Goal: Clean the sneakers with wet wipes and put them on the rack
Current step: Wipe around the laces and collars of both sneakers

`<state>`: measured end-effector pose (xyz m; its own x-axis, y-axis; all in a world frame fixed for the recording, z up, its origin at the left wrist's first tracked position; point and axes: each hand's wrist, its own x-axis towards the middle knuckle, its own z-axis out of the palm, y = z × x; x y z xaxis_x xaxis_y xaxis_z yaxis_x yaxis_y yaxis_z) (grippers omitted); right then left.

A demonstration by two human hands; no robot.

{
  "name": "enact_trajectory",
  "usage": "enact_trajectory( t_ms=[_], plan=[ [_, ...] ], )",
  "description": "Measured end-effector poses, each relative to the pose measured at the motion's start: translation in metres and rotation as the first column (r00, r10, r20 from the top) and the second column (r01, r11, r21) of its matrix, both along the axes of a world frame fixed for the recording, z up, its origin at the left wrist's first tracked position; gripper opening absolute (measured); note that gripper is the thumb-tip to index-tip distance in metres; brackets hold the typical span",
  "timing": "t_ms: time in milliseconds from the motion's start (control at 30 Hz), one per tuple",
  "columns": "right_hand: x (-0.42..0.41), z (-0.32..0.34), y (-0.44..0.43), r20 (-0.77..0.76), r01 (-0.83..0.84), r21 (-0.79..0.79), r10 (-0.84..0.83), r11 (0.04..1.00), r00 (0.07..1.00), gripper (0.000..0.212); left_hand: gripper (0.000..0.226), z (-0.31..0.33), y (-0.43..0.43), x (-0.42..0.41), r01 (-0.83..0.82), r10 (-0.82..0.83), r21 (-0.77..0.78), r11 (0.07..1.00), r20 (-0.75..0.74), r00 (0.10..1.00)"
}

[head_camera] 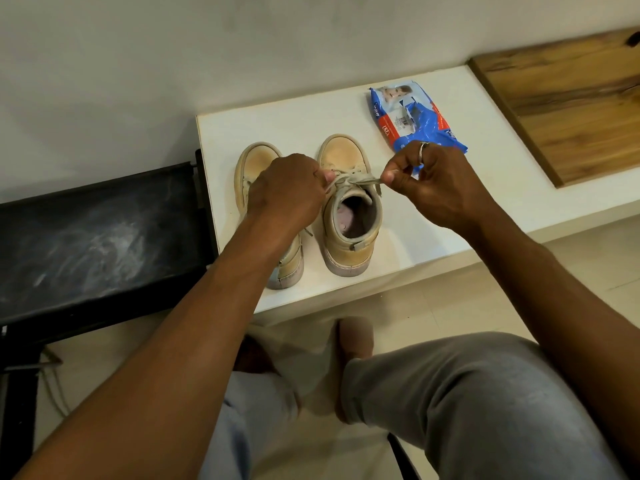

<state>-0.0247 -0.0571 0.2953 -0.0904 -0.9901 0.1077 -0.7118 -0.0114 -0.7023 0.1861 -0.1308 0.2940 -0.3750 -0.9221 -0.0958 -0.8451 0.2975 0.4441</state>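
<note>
**Laces Drawn Tight Over Tan Sneaker on White Table**

Seen from above on a white table (450,220): a pair of tan high-top sneakers, side by side, toes toward the wall (242,46). Over the right-hand sneaker (349,233), both hands busy with the lace (360,180). At the shoe's throat, the left hand (287,188) curled, thumb and fingers pinching one end of the lace. Opposite, the right hand (436,181), a ring (422,152) on one finger, pinching the other end, with the lace stretched flat between the two. Beneath the left hand and forearm, the left-hand sneaker (252,164), largely hidden, only toe and heel showing. Just beyond the right hand, a blue pack of wet wipes (412,116) flat on the table, its near edge covered by the knuckles; whether open or sealed, impossible to tell. Farther right, a wooden board (571,98) lying on the same surface. Left of the table, close against its edge, a black rack (97,237) with a dusty, smeared top shelf. Both sneakers on the table, not yet on the rack. Below, pale floor tiles (433,306), a knee (467,403) in grey trousers and a blurred foot (353,341) near the table's front.
</note>
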Motion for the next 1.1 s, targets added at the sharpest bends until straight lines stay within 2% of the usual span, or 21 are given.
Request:
enact_trajectory(
  t_ms=[167,300,833,1000,1100],
  plan=[
    [-0.0021,-0.0015,0.002,0.006,0.034,0.028,-0.034,0.999,0.999,0.007,0.043,-0.0014,-0.0025,-0.0028,-0.014,0.013,0.019,1.0,0.073,0.997],
    [-0.0005,0.0016,0.0017,-0.016,0.052,0.023,-0.052,0.998,0.999,0.005,0.047,0.0002,-0.0038,-0.0017,-0.018,0.016,0.036,0.999,0.06,0.998],
    [-0.0006,-0.0001,0.0021,0.013,0.065,0.003,-0.065,0.998,0.998,0.008,0.042,-0.0044,-0.0072,-0.0003,-0.026,0.025,0.033,0.999,0.035,0.999],
    [0.0,-0.0015,0.0009,0.019,0.07,0.016,-0.071,0.997,0.997,0.01,0.045,-0.004,-0.0068,0.0002,-0.046,0.045,0.052,0.998,0.016,0.999],
    [-0.0002,0.0003,-0.0009,0.062,0.018,0.077,-0.023,0.997,0.998,0.014,0.046,-0.0058,-0.0051,0.0006,-0.049,0.048,0.02,0.999,0.01,0.999]
  ],
)
